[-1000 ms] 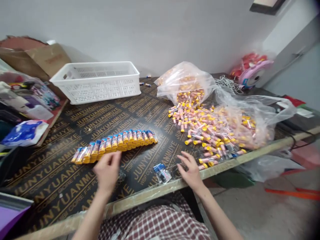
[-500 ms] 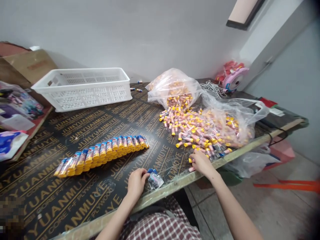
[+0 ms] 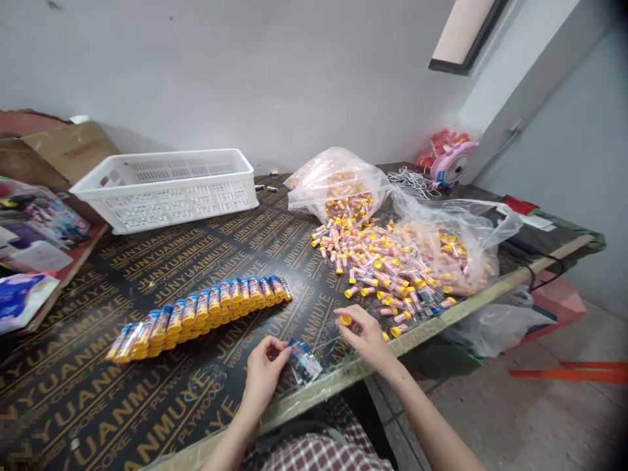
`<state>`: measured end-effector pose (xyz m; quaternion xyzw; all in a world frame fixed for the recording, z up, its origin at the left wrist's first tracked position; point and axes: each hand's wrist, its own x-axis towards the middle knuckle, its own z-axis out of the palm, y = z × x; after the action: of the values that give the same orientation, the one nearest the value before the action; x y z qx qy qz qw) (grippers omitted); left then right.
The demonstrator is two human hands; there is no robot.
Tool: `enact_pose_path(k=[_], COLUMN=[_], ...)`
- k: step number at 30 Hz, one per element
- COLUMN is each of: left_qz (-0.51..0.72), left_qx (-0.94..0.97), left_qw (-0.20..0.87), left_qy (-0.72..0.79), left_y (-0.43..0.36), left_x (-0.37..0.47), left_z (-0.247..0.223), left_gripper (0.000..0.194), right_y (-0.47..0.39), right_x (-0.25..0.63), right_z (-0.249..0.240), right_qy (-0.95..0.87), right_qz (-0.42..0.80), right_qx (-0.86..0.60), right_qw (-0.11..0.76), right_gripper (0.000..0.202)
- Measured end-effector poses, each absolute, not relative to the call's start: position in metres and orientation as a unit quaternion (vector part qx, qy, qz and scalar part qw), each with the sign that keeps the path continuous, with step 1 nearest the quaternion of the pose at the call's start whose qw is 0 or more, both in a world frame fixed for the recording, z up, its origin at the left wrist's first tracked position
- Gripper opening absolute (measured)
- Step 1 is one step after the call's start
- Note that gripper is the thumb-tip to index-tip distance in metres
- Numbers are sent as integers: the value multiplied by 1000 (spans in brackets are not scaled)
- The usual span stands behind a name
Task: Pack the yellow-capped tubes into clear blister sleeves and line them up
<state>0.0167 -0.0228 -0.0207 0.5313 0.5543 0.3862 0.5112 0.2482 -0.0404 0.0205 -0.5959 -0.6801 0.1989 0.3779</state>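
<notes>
The right hand (image 3: 366, 333) pinches a yellow-capped tube (image 3: 345, 320) between thumb and fingers, just above the tabletop (image 3: 275, 245). Its round cap faces the near side; the body is mostly hidden, so the line of its long axis cannot be told. The tube lies to the right of the clear wrappers (image 3: 306, 364) and a little farther from the near edge, apart from them. The left hand (image 3: 267, 366) is the nearer one to the wrappers, thumb and forefinger brought close at their far left corner; whether it has one caught cannot be told. The loose pile of tubes (image 3: 387, 261) spreads to the right and far side of the right hand; the row of blue-and-yellow tubes (image 3: 201, 313) stretches left, beyond the left hand.
</notes>
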Motion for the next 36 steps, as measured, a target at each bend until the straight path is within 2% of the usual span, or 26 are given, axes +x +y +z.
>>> enact_pose_path(k=[3,7,13,20,28,33,36], left_qz=[440,467,498,516,515,495,466], left_qx=[362,245,143,120,180,229,240], left_qw=[638,690,706,696,697,709,730], left_qy=[518,496,483,485,465,447,439], left_y=[-18,-12,-7,-7,-14,-16,-18], left_x=[15,10,5,2,7,8,10], left_z=[-12,-1,-3,-11,0,7,10], left_gripper=[33,46,26,30,33,40,45], right_y=[-49,-60,-70,-72,-71,-69,-67], right_x=[222,198,183,175,171,170,168], right_z=[21,20,17,14,6,1,-2], right_qy=[-618,-589,-633,-672,-681,-652,-648], right_qz=[276,315,258,194,293,347,353], right_qx=[-551,-523,-513,-500,-490,-480,-472], right_qw=[488,529,519,512,459,473,483], right_gripper=[17,18,28,35,34,32,39])
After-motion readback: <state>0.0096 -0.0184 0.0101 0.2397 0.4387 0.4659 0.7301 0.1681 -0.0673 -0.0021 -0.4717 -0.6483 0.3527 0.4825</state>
